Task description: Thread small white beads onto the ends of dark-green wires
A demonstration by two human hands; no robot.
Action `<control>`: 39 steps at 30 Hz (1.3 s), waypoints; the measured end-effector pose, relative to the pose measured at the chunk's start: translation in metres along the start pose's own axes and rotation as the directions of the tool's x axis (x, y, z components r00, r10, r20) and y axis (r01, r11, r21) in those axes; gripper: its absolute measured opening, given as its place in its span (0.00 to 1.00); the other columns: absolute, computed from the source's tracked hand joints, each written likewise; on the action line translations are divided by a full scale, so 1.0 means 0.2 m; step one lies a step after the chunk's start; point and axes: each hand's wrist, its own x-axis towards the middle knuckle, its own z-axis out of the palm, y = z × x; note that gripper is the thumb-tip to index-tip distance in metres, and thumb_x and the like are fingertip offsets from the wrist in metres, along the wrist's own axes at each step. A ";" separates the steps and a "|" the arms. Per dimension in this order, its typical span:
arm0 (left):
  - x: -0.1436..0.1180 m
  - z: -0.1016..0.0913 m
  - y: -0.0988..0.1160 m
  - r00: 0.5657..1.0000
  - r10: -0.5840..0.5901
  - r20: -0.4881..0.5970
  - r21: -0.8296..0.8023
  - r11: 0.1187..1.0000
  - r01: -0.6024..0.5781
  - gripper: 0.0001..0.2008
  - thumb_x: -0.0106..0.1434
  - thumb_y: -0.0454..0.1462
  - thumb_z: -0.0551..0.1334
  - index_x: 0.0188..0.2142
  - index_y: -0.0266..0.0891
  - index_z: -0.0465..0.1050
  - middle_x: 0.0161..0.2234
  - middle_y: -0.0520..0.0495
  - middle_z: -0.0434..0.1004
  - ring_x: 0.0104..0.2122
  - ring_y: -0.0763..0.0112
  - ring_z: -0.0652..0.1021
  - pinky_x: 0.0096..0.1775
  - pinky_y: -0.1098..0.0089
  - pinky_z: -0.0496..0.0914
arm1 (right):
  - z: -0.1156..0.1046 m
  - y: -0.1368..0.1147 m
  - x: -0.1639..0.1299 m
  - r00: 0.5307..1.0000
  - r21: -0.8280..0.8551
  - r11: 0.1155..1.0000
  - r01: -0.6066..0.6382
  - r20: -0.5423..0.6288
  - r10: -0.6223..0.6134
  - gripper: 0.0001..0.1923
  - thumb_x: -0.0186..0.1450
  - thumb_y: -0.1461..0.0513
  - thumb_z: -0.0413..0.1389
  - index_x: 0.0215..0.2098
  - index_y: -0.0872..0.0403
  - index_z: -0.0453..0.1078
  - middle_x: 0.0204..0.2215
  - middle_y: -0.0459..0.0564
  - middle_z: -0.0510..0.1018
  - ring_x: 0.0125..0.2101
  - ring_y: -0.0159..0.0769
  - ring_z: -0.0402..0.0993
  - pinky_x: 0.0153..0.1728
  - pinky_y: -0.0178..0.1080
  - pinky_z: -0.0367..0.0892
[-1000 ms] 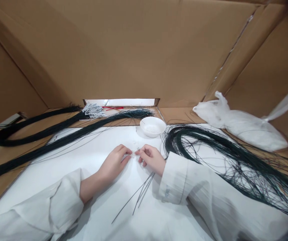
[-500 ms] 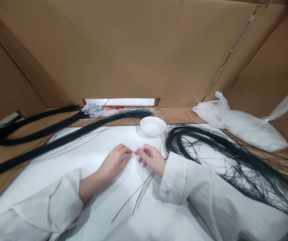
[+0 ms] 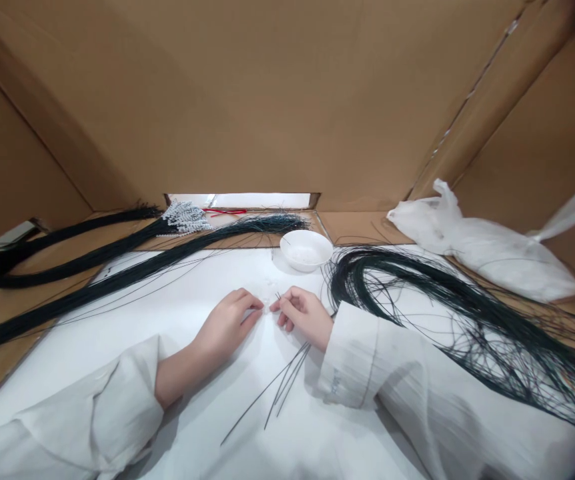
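My left hand (image 3: pixel 230 323) is closed in a pinch over the white work surface (image 3: pixel 202 413). At its fingertips is a tiny whitish, see-through piece (image 3: pixel 266 309), too small to name. Facing it, my right hand (image 3: pixel 306 317) grips several thin dark wires (image 3: pixel 287 380). Their short ends poke up past the fingers, and the long ends fan out below the palm toward the lower left. The fingertips of both hands are close together, with a narrow gap between them. Just beyond the hands stands a shallow white bowl (image 3: pixel 306 251); its contents are hard to make out.
A loose, tangled bundle of dark wires (image 3: pixel 447 293) lies right. At left runs a long straight bundle (image 3: pixel 117 283), with a curved one (image 3: pixel 32 267) and white-beaded stems (image 3: pixel 185 218) behind. A white plastic bag (image 3: pixel 507 257) sits back right. Cardboard walls (image 3: pixel 267 100) enclose the surface.
The view has shifted very slightly. Both hands stay nearly in place, with the right fingertips barely changed and the wires still in the right hand.
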 end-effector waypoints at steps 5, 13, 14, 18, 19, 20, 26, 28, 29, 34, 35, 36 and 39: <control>0.00 0.00 0.01 1.000 0.004 -0.005 0.043 0.999 -0.004 0.07 0.60 0.34 0.53 0.33 0.39 0.70 0.34 0.48 0.71 0.37 0.67 0.72 0.39 0.67 0.66 | 0.00 0.00 0.00 1.000 -0.016 1.000 0.006 0.010 -0.006 0.06 0.58 0.62 0.50 0.25 0.55 0.61 0.20 0.46 0.72 0.18 0.27 0.67 0.18 0.29 0.62; 0.01 0.01 0.04 1.000 0.018 -0.003 0.128 0.992 -0.017 0.07 0.60 0.33 0.53 0.30 0.38 0.69 0.32 0.47 0.70 0.34 0.68 0.72 0.37 0.68 0.66 | 0.01 -0.02 -0.01 1.000 -0.075 0.997 0.023 -0.004 -0.023 0.05 0.57 0.62 0.50 0.25 0.56 0.61 0.23 0.48 0.74 0.19 0.27 0.68 0.19 0.30 0.63; 0.01 0.01 0.04 1.000 0.021 -0.005 0.127 0.992 -0.020 0.06 0.60 0.33 0.54 0.30 0.38 0.69 0.32 0.48 0.70 0.34 0.68 0.72 0.37 0.69 0.66 | 0.01 -0.02 -0.01 1.000 -0.080 0.997 0.021 -0.004 -0.021 0.05 0.57 0.62 0.50 0.25 0.56 0.61 0.22 0.48 0.74 0.19 0.27 0.68 0.19 0.30 0.64; 0.01 -0.01 0.04 1.000 0.014 -0.022 0.100 0.995 -0.011 0.06 0.58 0.32 0.53 0.29 0.39 0.68 0.31 0.48 0.70 0.33 0.69 0.72 0.36 0.69 0.66 | 0.00 -0.01 -0.01 1.000 -0.076 0.997 0.006 -0.006 -0.007 0.05 0.57 0.62 0.50 0.25 0.56 0.62 0.19 0.46 0.72 0.18 0.27 0.66 0.18 0.29 0.64; 0.00 -0.01 0.04 1.000 0.004 -0.027 0.091 0.996 -0.002 0.06 0.58 0.32 0.53 0.29 0.39 0.68 0.31 0.48 0.70 0.33 0.69 0.72 0.36 0.69 0.66 | 0.00 -0.01 -0.01 1.000 -0.071 0.997 0.003 -0.011 -0.004 0.05 0.57 0.62 0.50 0.25 0.56 0.62 0.19 0.46 0.72 0.18 0.26 0.66 0.18 0.29 0.63; 0.00 -0.02 0.04 0.999 -0.008 -0.034 0.081 0.997 0.011 0.06 0.57 0.32 0.53 0.29 0.38 0.68 0.31 0.48 0.70 0.32 0.69 0.72 0.35 0.69 0.66 | 0.00 -0.02 -0.01 1.000 -0.064 0.998 0.002 -0.019 -0.003 0.05 0.57 0.62 0.51 0.25 0.56 0.62 0.19 0.46 0.72 0.17 0.26 0.66 0.18 0.29 0.63; -0.06 -0.05 0.04 0.984 -0.154 -0.090 -0.096 0.985 0.145 0.04 0.54 0.34 0.55 0.28 0.39 0.68 0.26 0.51 0.71 0.27 0.71 0.71 0.31 0.71 0.64 | 0.02 -0.06 -0.07 0.999 -0.033 0.999 -0.024 0.026 0.025 0.04 0.55 0.63 0.51 0.25 0.58 0.65 0.19 0.45 0.71 0.14 0.22 0.61 0.13 0.26 0.58; -0.09 -0.05 0.05 0.971 -0.233 -0.054 -0.226 0.950 0.216 0.03 0.53 0.34 0.56 0.28 0.39 0.68 0.25 0.52 0.71 0.26 0.73 0.71 0.30 0.73 0.64 | 0.03 -0.06 -0.09 0.997 -0.064 0.997 -0.033 0.071 0.038 0.05 0.55 0.64 0.51 0.27 0.59 0.68 0.16 0.44 0.69 0.13 0.22 0.60 0.13 0.26 0.57; -0.10 -0.05 0.06 0.963 -0.267 -0.025 -0.302 0.921 0.248 0.03 0.53 0.34 0.56 0.28 0.38 0.68 0.25 0.52 0.71 0.25 0.73 0.71 0.30 0.73 0.65 | 0.03 -0.06 -0.10 0.995 -0.081 0.996 -0.027 0.092 0.035 0.07 0.55 0.65 0.50 0.29 0.59 0.69 0.16 0.43 0.69 0.13 0.22 0.60 0.14 0.27 0.57; -0.13 -0.03 0.11 0.926 -0.366 0.093 -0.552 0.755 0.354 0.03 0.52 0.33 0.57 0.28 0.37 0.67 0.26 0.51 0.71 0.27 0.74 0.72 0.31 0.74 0.66 | 0.05 -0.05 -0.12 0.995 -0.166 0.986 0.024 0.096 -0.008 0.09 0.53 0.68 0.49 0.30 0.58 0.70 0.17 0.44 0.71 0.15 0.24 0.64 0.17 0.28 0.59; -0.14 -0.03 0.12 0.924 -0.368 0.106 -0.568 0.740 0.360 0.02 0.52 0.33 0.57 0.28 0.37 0.67 0.26 0.51 0.71 0.27 0.74 0.72 0.31 0.74 0.66 | 0.05 -0.05 -0.12 0.996 -0.186 0.982 0.032 0.082 -0.017 0.09 0.52 0.68 0.49 0.28 0.58 0.71 0.17 0.45 0.72 0.15 0.24 0.64 0.17 0.28 0.59; -0.14 -0.02 0.13 0.923 -0.365 0.117 -0.581 0.729 0.362 0.02 0.52 0.32 0.57 0.28 0.36 0.67 0.26 0.51 0.70 0.27 0.74 0.72 0.31 0.74 0.66 | 0.05 -0.05 -0.12 0.997 -0.202 0.979 0.038 0.069 -0.025 0.08 0.52 0.69 0.50 0.27 0.58 0.71 0.19 0.46 0.73 0.16 0.25 0.65 0.18 0.29 0.60; -0.15 -0.02 0.15 0.927 -0.346 0.146 -0.612 0.705 0.359 0.01 0.52 0.32 0.57 0.27 0.37 0.66 0.25 0.52 0.69 0.26 0.75 0.70 0.29 0.75 0.65 | 0.05 -0.06 -0.12 0.998 -0.223 0.974 0.047 0.056 -0.035 0.07 0.52 0.68 0.51 0.26 0.58 0.71 0.21 0.48 0.75 0.19 0.27 0.67 0.20 0.30 0.61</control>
